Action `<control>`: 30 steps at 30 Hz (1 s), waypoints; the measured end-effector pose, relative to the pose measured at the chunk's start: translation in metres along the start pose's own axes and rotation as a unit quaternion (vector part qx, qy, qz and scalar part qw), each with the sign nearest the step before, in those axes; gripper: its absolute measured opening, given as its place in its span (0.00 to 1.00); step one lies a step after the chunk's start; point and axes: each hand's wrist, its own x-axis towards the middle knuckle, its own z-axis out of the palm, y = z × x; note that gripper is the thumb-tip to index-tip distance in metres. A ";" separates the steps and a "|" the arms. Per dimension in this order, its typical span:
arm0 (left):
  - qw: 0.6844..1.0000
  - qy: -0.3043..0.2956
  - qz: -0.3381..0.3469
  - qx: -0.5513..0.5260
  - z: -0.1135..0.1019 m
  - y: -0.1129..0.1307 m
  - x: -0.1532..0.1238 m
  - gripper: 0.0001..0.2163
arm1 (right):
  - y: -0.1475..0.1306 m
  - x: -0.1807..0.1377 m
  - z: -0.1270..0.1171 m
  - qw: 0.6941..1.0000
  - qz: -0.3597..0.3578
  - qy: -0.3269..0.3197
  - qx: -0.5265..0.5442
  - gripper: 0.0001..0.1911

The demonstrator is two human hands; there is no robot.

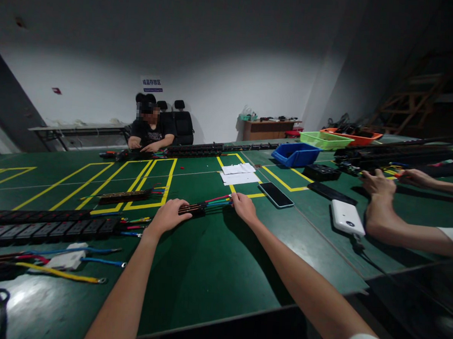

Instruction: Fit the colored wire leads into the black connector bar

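Observation:
My left hand (170, 216) is closed over a black strip with copper bars (194, 209), low over the green table. Red, green and blue wires (217, 201) run out of its right end. At their tips, my right hand (243, 207) pinches the wire ends between thumb and fingers. A similar strip with copper bars (123, 197) lies to the left, beyond my left hand. Nearer on the left are black socket strips (48, 231) with coloured leads. A yellow wire with a ring terminal (63, 273) and blue wires lie in front of them.
White papers (239, 179), a phone (276, 195) and a white power bank (347, 217) lie to the right. Blue (295, 154), green (326, 139) and orange bins stand behind. A co-worker's hands (379, 190) work at the right; another person (150, 130) sits across the table.

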 end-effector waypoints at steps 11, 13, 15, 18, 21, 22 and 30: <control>0.999 -0.009 0.028 -0.031 0.002 -0.007 0.002 0.20 | -0.001 0.001 0.000 1.000 0.003 -0.005 -0.007 0.25; 0.999 -0.008 0.033 -0.032 0.003 -0.007 0.002 0.20 | -0.001 0.001 0.001 1.000 0.004 -0.006 -0.008 0.26; 0.999 -0.010 0.031 -0.031 0.003 -0.007 0.002 0.20 | 0.000 0.000 0.001 1.000 0.003 -0.006 -0.007 0.26; 0.999 -0.015 0.020 -0.033 0.001 -0.005 0.001 0.20 | 0.000 0.000 0.000 1.000 -0.001 -0.004 -0.006 0.26; 0.999 -0.022 0.007 -0.023 -0.004 0.000 -0.001 0.21 | -0.001 0.000 0.000 1.000 0.000 -0.006 -0.006 0.26; 1.000 -0.023 0.001 -0.017 -0.005 0.003 -0.001 0.21 | -0.001 0.000 0.000 1.000 0.002 -0.007 -0.007 0.26; 0.997 0.033 -0.001 0.070 0.002 0.025 -0.004 0.24 | 0.000 0.000 -0.001 1.000 0.002 -0.013 0.007 0.26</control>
